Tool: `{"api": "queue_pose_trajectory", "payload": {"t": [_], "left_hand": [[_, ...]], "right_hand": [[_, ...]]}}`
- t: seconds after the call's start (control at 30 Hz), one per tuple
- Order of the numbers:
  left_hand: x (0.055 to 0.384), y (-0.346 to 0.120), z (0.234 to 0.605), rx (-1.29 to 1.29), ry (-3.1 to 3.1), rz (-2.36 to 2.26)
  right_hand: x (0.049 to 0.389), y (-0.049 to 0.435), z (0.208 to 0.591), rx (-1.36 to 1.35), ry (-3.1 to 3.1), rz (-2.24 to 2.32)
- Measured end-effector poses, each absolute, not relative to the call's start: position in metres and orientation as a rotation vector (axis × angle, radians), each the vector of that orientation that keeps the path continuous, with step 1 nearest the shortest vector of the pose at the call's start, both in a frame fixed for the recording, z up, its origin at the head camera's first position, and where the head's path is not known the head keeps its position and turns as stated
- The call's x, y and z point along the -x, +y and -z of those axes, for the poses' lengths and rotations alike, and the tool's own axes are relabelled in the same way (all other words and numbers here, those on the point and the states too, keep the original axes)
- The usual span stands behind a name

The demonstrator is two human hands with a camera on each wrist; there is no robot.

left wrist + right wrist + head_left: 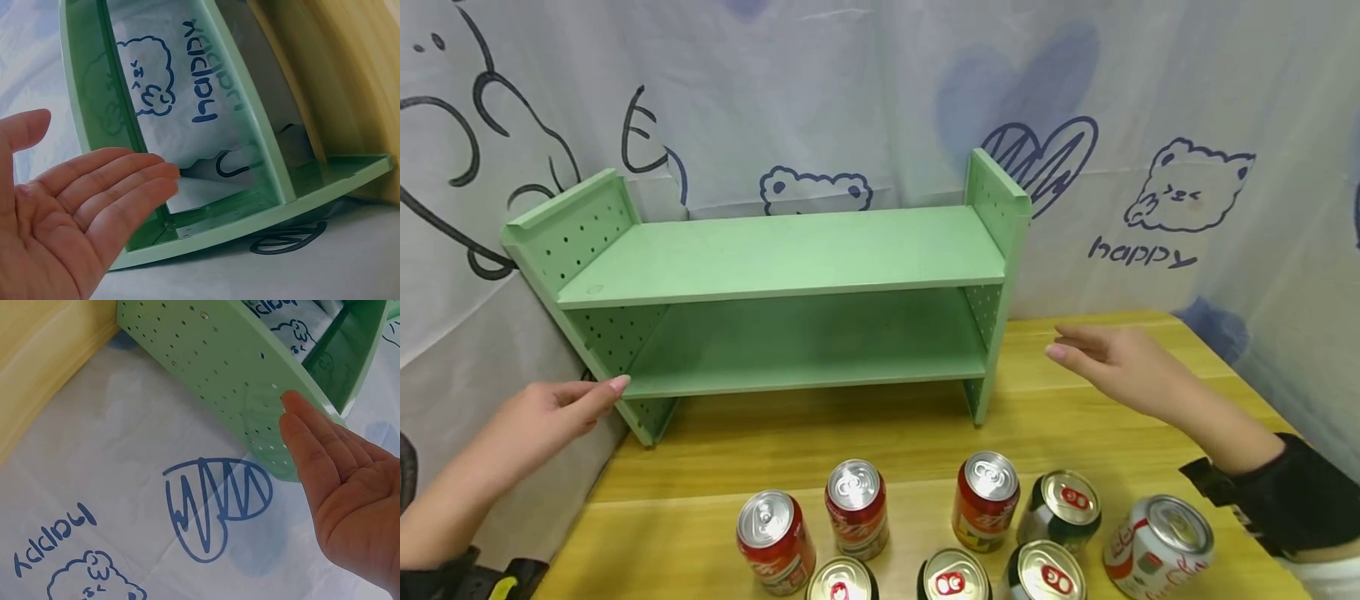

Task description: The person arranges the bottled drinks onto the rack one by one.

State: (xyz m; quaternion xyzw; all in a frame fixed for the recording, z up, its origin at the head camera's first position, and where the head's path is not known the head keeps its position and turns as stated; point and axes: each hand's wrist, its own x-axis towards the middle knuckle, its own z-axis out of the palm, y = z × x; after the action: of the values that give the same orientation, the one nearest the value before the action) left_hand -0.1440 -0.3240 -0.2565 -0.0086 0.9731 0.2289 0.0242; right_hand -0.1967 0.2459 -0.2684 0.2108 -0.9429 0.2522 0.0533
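Observation:
A light green two-tier shelf [790, 258] with perforated side panels stands towards the back of the wooden table. My left hand [553, 425] is held by the shelf's left side, its fingers extended and nothing in them; the left wrist view shows the palm of this hand [94, 212] bare. To the right of the shelf, apart from it in the head view, hovers my right hand [1112, 367]. Its fingers [319, 450] are straight and hold nothing. Several drink cans stand upright in front: red ones [859, 517], dark ones with gold tops [1060, 517], and a white one [1153, 550].
Wooden tabletop [887, 425] lies between the shelf and the cans. Behind hangs a pale cloth [895, 100] with drawn bears, a heart and lettering. Some front cans, such as a gold-topped one [953, 579], are cut off by the frame's lower edge.

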Motion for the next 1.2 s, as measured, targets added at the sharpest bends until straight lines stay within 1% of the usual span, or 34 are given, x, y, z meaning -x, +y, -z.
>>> {"api": "queue_pose_trajectory", "payload": {"t": [0.27, 0.63, 0.87, 1.07, 1.2], "left_hand": [[0.153, -0.327, 0.242, -0.001, 2.965, -0.616], [0.157, -0.356, 0.235, 0.032, 2.986, -0.682], [0.153, -0.365, 0.232, 0.027, 2.998, -0.765], [0.157, -0.367, 0.221, 0.043, 2.993, -0.854], [0.162, -0.364, 0.21, 0.045, 3.06, -0.705]], "right_hand": [[0.199, 0.244, 0.257, -0.645, -2.852, -0.741], [0.196, 0.236, 0.232, -0.551, -2.83, -0.711], [0.2, 0.226, 0.223, -0.56, -2.765, -0.695], [0.207, 0.219, 0.212, -0.527, -2.778, -0.712], [0.21, 0.214, 0.204, -0.48, -2.79, -0.7]]}}
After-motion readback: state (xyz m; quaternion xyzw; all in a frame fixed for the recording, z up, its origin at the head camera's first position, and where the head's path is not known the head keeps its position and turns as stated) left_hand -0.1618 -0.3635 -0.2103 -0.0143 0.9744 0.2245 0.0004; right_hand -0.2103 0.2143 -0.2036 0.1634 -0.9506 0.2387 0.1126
